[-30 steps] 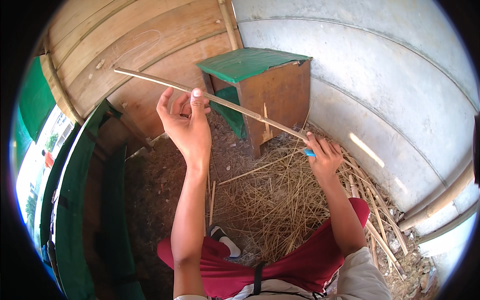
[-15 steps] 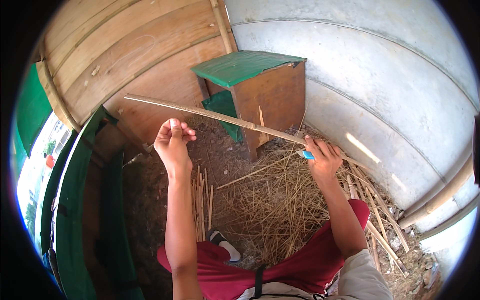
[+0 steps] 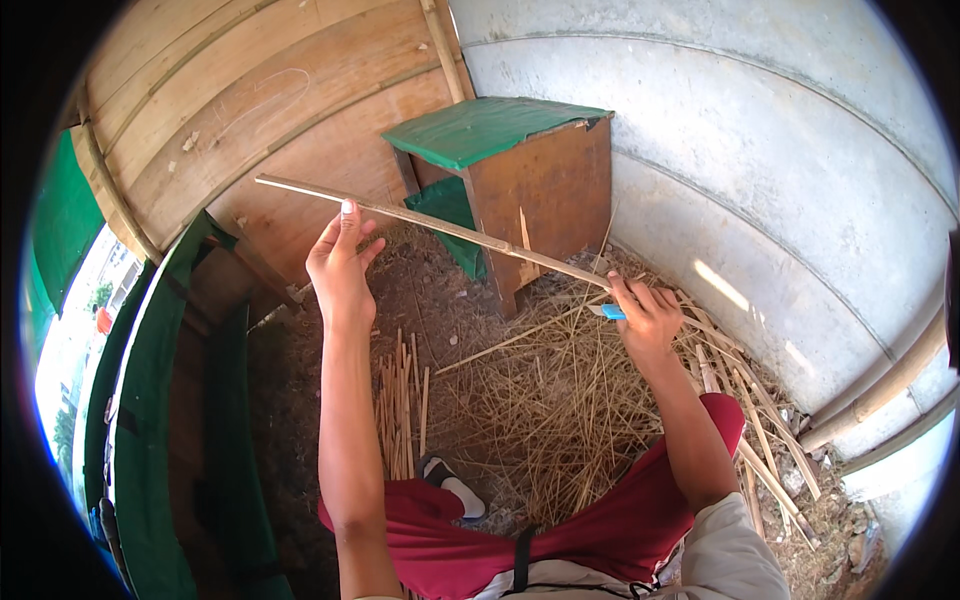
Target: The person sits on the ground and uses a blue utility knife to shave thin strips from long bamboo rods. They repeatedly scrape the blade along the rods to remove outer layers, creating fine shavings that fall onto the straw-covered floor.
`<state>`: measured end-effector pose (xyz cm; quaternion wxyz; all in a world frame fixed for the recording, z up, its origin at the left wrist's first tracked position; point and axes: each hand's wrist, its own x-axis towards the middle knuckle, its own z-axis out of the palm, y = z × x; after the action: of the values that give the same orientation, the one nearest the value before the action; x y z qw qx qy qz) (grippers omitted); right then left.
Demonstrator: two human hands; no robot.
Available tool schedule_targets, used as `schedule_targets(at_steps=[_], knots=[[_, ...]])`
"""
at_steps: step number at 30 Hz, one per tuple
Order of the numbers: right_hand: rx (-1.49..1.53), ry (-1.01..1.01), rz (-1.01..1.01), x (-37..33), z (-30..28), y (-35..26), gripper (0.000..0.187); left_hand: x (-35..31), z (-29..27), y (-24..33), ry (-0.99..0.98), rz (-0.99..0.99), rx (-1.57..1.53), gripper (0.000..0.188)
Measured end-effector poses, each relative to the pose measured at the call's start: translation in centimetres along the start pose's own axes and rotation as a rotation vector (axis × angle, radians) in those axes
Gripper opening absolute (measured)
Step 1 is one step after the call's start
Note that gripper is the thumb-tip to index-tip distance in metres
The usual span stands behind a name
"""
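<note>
A long, thin bamboo strip slants across in front of me, its far end up to the left and its nearer end in my right hand. Those right fingers are closed round it and also hold a blue-handled cutter, whose short blade points left. My left hand is raised at the strip's left part. Its thumb tip meets the strip there, with the index finger mostly hidden behind and the other fingers loosely curled.
Thin shavings cover the ground between my knees. Cut bamboo sticks lie by my left foot, and longer pieces lie on the right. A wooden box with a green top stands ahead, near a grey wall. Green-covered boards line the left.
My left hand has risen from below the bamboo strip to meet it near its left end. The right hand stays almost still, holding the strip and cutter.
</note>
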<state>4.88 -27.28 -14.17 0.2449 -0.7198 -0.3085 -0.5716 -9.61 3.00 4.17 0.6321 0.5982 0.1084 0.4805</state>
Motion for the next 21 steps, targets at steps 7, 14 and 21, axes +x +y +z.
schedule_targets(at_steps=[7, 14, 21], knots=[[0.000, 0.008, -0.046, 0.0, -0.4, 0.0, 0.035, 0.7, -1.0, -1.4, 0.155, -0.127, 0.037, 0.024], [0.010, -0.053, -0.016, 0.8, -1.1, 0.2, 0.036, 0.7, -2.9, -3.5, 0.015, -0.090, 0.150, 0.020], [0.092, -0.285, 0.105, -0.2, -1.5, 1.5, 0.035, 0.2, -6.9, -5.9, -0.072, 0.002, 0.131, 0.017]])
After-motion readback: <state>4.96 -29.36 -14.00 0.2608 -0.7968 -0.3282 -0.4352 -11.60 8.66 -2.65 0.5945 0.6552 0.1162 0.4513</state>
